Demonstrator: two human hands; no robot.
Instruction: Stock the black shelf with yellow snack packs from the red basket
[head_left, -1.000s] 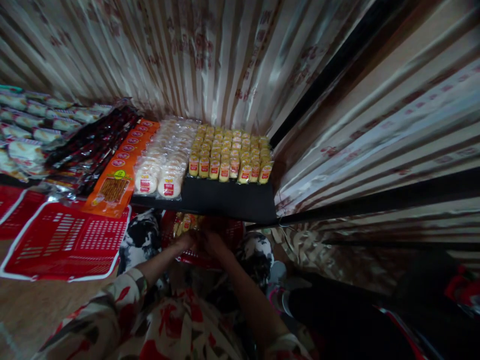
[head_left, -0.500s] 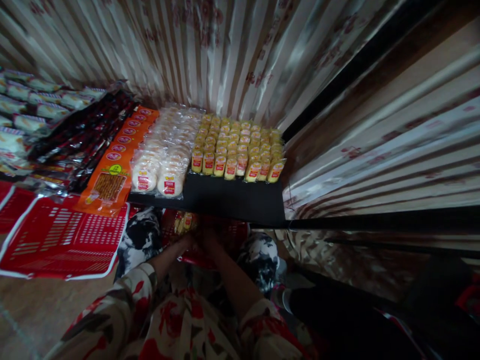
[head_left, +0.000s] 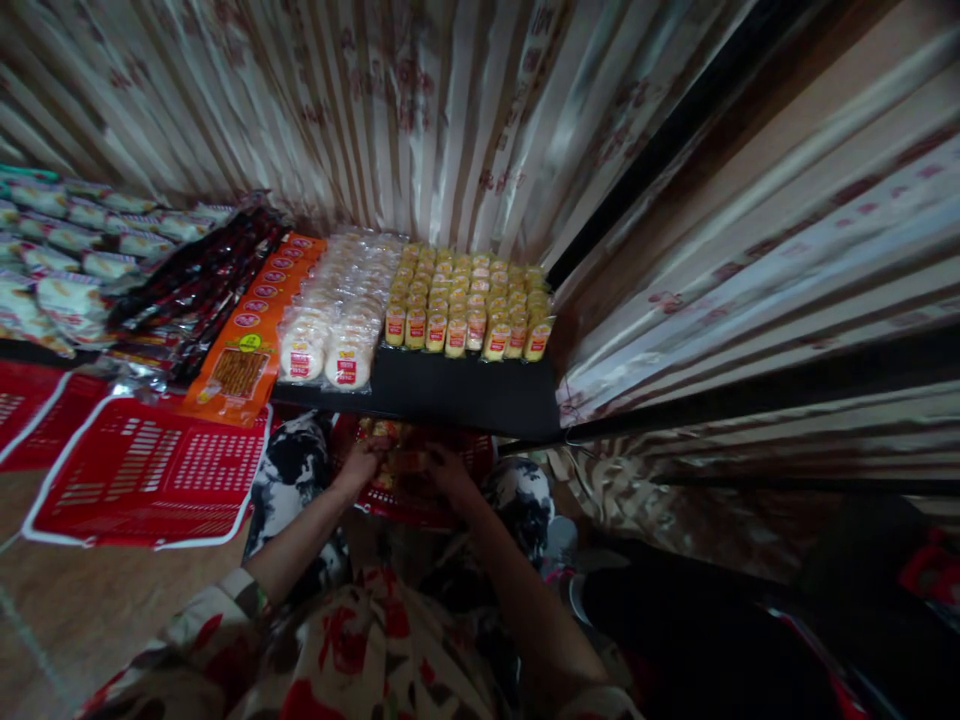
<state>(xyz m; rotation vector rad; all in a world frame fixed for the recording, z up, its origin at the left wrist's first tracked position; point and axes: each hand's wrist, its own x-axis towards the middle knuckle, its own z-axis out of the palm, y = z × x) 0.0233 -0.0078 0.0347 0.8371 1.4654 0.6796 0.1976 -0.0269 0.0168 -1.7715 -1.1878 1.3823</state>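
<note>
Between my knees, partly under the shelf edge, is a red plastic basket with small wrapped snack packets in it, dim and hard to make out. My left hand reaches into its left side, against the packets. Across from it, my right hand is inside on the right, with the packets between the two hands. Shadow and blur hide the fingertips, so a grip cannot be made out. On the shelf above stand rows of small yellow wrapped cakes.
The black shelf also holds round white packaged crackers, an orange snack bag, dark red packets and white packets. Another red basket stands at left. A striped curtain hangs behind; black poles cross at right.
My hands have moved apart within the basket, and more of its contents shows between them. The yellow packets seen beside my left hand are now less distinct. The view has shifted slightly.
</note>
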